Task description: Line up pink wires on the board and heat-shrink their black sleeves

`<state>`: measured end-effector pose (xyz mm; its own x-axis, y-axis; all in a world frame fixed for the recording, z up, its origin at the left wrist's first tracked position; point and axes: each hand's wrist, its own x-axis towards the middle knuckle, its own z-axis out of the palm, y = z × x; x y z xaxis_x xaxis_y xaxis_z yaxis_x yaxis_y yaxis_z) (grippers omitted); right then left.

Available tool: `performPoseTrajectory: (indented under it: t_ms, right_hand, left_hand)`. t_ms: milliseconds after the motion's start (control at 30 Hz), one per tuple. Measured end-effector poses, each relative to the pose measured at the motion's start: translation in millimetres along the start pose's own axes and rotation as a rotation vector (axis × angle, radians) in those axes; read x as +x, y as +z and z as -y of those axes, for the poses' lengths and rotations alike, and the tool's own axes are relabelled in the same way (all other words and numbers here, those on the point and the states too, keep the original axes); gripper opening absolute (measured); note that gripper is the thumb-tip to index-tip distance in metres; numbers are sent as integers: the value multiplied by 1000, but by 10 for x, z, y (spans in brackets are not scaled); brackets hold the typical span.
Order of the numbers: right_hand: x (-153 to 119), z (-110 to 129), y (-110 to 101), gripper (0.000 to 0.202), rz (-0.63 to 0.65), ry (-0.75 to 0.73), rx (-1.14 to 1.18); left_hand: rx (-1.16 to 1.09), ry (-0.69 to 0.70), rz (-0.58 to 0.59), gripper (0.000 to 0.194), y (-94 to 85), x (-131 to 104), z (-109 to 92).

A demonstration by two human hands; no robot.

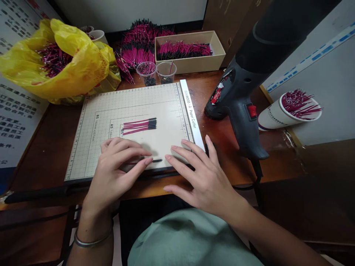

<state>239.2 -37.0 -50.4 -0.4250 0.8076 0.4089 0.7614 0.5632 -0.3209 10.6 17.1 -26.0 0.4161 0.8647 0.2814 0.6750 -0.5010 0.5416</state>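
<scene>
My left hand is over the front of a paper cutter board, thumb and forefinger closed around a thin wire. The wire's black-sleeved end sticks out to the right past the thumb, and its magenta part is mostly under the fingers. My right hand, fingers spread and holding nothing, hovers over the board's front right corner, just right of that black end. Behind the left hand lies a neat row of several magenta wires with black sleeves, their sleeved ends pointing right.
A heat gun stands nozzle-down right of the board, beside a paper cup of wires. Two clear plastic cups, a cardboard box of wires, a wire pile and a yellow bag line the back.
</scene>
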Motion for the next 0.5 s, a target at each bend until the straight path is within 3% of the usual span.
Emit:
performPoseTrajectory:
  t_ms: [167, 367, 500]
  right_hand:
    - [95, -44, -73, 46, -31, 37, -42]
    - [197, -132, 0, 52, -15, 13, -84]
    - [194, -145, 50, 56, -28, -5, -93]
  left_hand:
    - [210, -59, -98, 17, 4, 175, 27]
    - [350, -67, -17, 18, 65, 454, 40]
    - [358, -72, -24, 16, 91, 508, 21]
